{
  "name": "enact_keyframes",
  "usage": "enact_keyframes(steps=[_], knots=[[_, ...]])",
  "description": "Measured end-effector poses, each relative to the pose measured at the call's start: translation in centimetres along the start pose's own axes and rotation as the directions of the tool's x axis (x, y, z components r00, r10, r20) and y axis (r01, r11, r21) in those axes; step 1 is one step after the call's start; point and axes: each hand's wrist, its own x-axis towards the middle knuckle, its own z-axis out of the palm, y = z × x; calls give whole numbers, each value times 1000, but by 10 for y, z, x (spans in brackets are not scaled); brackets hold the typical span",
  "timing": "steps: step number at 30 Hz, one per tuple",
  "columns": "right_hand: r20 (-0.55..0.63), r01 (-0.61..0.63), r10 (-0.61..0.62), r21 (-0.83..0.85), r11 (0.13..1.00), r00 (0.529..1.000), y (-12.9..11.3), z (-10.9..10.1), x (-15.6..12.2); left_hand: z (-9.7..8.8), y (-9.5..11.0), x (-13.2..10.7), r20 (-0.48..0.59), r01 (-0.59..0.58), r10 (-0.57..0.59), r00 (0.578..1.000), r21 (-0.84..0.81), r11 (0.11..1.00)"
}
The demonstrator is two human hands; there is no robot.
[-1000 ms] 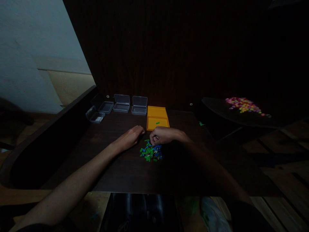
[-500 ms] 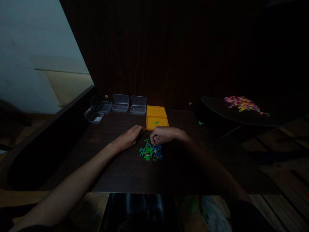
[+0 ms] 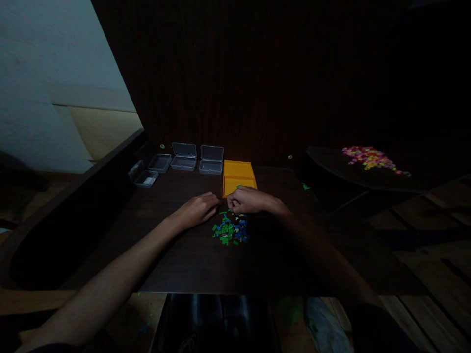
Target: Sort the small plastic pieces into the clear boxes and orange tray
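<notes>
A small heap of green and blue pieces (image 3: 230, 231) lies on the dark table (image 3: 191, 255). My right hand (image 3: 247, 200) is curled shut just beyond the heap, at the near edge of the open orange box (image 3: 237, 177); what its fingertips hold is too small to name. My left hand (image 3: 198, 208) rests on the table to the left of the heap with its fingers loosely curled, nothing visible in it. Its fingertips nearly meet my right hand.
Three clear plastic cases (image 3: 184, 157) stand open along the table's back left. A fourth case (image 3: 143, 177) sits further left by the raised side rail. A pile of pink and yellow pieces (image 3: 369, 158) lies on a separate dark surface at right.
My right hand has lifted off the heap and moved away from me to the orange box's front edge. My left hand has barely shifted.
</notes>
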Motion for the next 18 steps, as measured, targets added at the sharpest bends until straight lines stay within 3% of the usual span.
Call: enact_keyframes(steps=[8, 18], knots=[[-87, -40, 31, -102, 994, 996, 3, 8, 4, 2, 0, -1, -9, 27, -27, 1000, -9, 1000], [-116, -17, 11, -58, 998, 993, 0, 10, 5, -1, -1, 0, 28, 35, -35, 999, -18, 999]])
